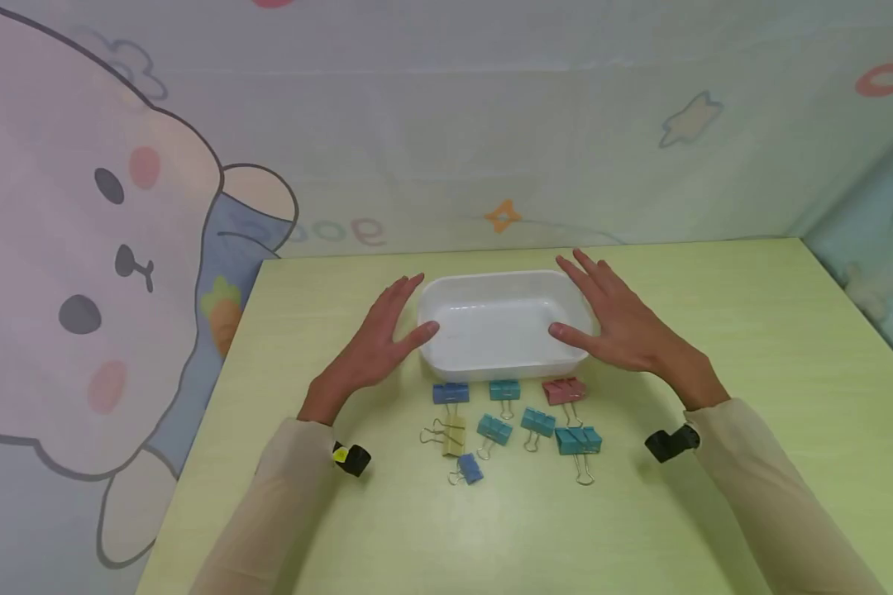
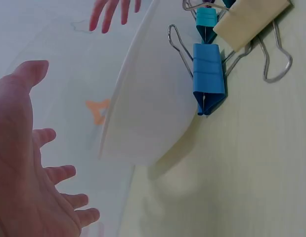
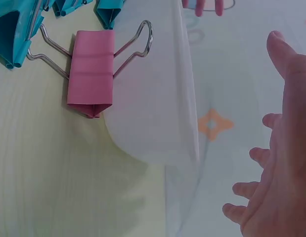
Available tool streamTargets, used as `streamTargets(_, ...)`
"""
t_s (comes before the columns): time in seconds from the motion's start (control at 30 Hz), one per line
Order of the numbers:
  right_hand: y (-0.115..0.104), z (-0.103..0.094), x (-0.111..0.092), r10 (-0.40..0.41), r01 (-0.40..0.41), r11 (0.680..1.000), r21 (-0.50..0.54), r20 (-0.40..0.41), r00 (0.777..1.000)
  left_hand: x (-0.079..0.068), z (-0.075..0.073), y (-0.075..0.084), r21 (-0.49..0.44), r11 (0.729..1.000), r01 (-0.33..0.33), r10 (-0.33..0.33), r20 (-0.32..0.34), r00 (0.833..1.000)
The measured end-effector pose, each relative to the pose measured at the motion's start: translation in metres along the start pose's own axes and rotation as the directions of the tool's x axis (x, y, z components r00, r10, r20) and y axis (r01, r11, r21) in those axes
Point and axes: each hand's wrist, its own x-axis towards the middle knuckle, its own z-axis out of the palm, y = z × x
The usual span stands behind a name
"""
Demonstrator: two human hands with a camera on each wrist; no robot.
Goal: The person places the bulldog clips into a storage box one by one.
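Observation:
A white rectangular dish (image 1: 502, 369) with rounded corners stands near the back of the table. My left hand (image 1: 378, 339) is spread at its left end, thumb tip over the rim in the head view. At the opposite end, my right hand (image 1: 625, 326) is spread too, its thumb overlapping the dish's right side. Neither hand grips anything. In front of the dish lie binder clips: a dark blue one (image 1: 451, 393), a pink one (image 1: 564, 390), a yellow one (image 1: 454, 438), a small blue one (image 1: 470, 468) and several teal ones, the largest teal clip (image 1: 579, 440) at the right.
The pale green table (image 1: 446, 537) ends at a back edge just behind the dish. A printed cloth (image 1: 432, 124) with a cartoon animal hangs behind and to the left. Small black devices, such as the right one (image 1: 671, 444), sit at both wrists.

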Motion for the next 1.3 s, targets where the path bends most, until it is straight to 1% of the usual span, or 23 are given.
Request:
streamTargets(0.07, 0.005, 0.001, -0.001, 0.023, -0.024, 0.999, 0.043, 0.002, 1.000, 0.000, 0.002, -0.002, -0.090, 0.996, 0.007, -0.009, -0.026, 1.000)
streamTargets(0.13, 0.011, 0.002, -0.001, 0.038, -0.038, 0.995, 0.097, 0.003, 0.999, 0.001, 0.005, -0.005, -0.176, 0.984, 0.027, -0.036, -0.049, 0.998)
streamTargets(0.23, 0.018, 0.003, -0.003, 0.050, -0.049, 0.981, 0.185, 0.003, 0.999, 0.001, 0.010, -0.008, -0.299, 0.950, 0.089, -0.108, -0.049, 0.993)
streamTargets(0.3, 0.022, 0.004, -0.006, 0.061, -0.061, 0.968, 0.245, 0.007, 0.998, 0.002, 0.013, -0.009, -0.372, 0.919, 0.133, -0.158, -0.038, 0.987)
streamTargets(0.37, 0.025, 0.005, -0.009, 0.073, -0.073, 0.954, 0.290, 0.011, 0.997, 0.002, 0.016, -0.008, -0.438, 0.882, 0.176, -0.207, -0.024, 0.978)
streamTargets(0.47, 0.029, 0.008, -0.014, 0.094, -0.094, 0.933, 0.348, 0.017, 0.995, 0.005, 0.019, -0.007, -0.535, 0.816, 0.221, -0.270, -0.015, 0.963)
streamTargets(0.6, 0.035, 0.013, -0.019, 0.122, -0.123, 0.909, 0.398, 0.028, 0.992, 0.008, 0.023, -0.007, -0.612, 0.745, 0.265, -0.339, -0.004, 0.941)
streamTargets(0.63, 0.036, 0.014, -0.021, 0.130, -0.131, 0.905, 0.405, 0.031, 0.991, 0.009, 0.024, -0.007, -0.625, 0.731, 0.273, -0.352, -0.003, 0.936)
streamTargets(0.77, 0.037, 0.018, -0.028, 0.142, -0.143, 0.894, 0.425, 0.033, 0.989, 0.011, 0.027, -0.009, -0.646, 0.702, 0.298, -0.385, 0.007, 0.923)
streamTargets(0.9, 0.038, 0.022, -0.035, 0.138, -0.137, 0.889, 0.436, 0.030, 0.990, 0.011, 0.027, -0.011, -0.649, 0.695, 0.310, -0.400, 0.010, 0.917)
streamTargets(1.0, 0.039, 0.024, -0.042, 0.132, -0.133, 0.888, 0.440, 0.033, 0.991, 0.011, 0.027, -0.011, -0.660, 0.687, 0.305, -0.403, 0.004, 0.915)
streamTargets(1.23, 0.037, 0.025, -0.059, 0.111, -0.112, 0.891, 0.440, 0.027, 0.993, 0.012, 0.024, -0.010, -0.698, 0.657, 0.285, -0.401, -0.004, 0.916)
streamTargets(1.3, 0.036, 0.025, -0.063, 0.109, -0.107, 0.891, 0.441, 0.021, 0.994, 0.012, 0.024, -0.011, -0.699, 0.655, 0.286, -0.403, -0.002, 0.915)
